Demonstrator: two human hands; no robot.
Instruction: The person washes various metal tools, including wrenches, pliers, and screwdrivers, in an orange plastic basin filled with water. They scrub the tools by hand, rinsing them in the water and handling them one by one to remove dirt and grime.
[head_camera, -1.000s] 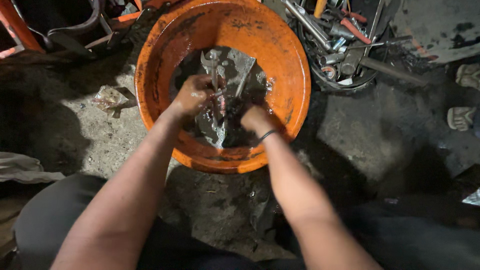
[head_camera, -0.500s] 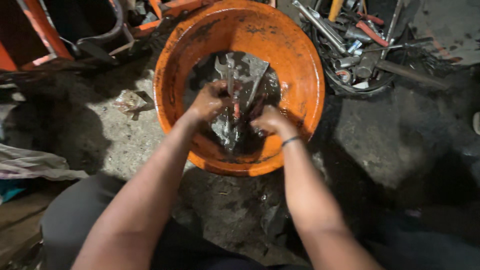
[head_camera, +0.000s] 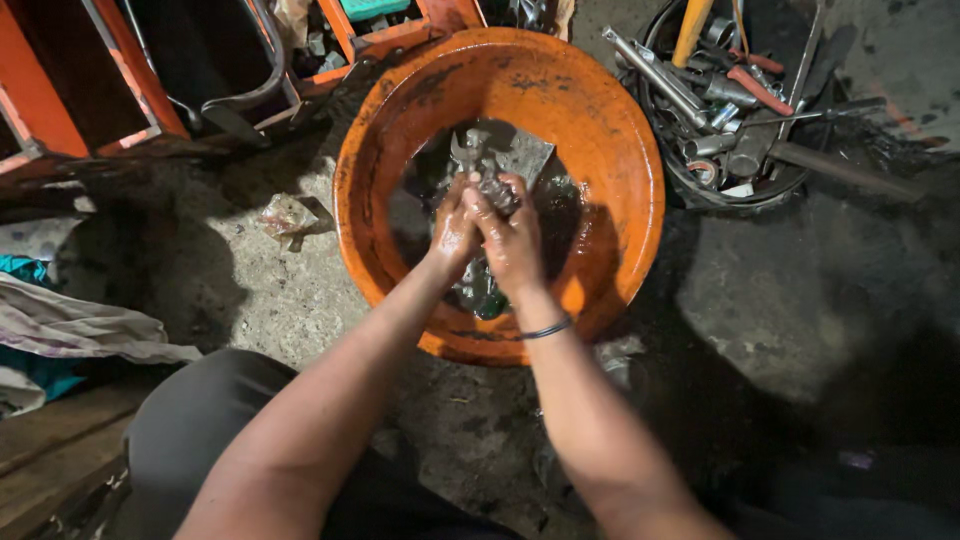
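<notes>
We clasp a small metal part (head_camera: 495, 190) between left hand (head_camera: 452, 235) and right hand (head_camera: 512, 245), both grips closed, low over the basin (head_camera: 610, 130) so drips fall inside.

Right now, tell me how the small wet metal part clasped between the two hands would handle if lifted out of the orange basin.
The small wet metal part is probably stiff and heavy for its size. It glistens with dark liquid, so likely slippery; both the left hand and right hand wrap it.
</notes>
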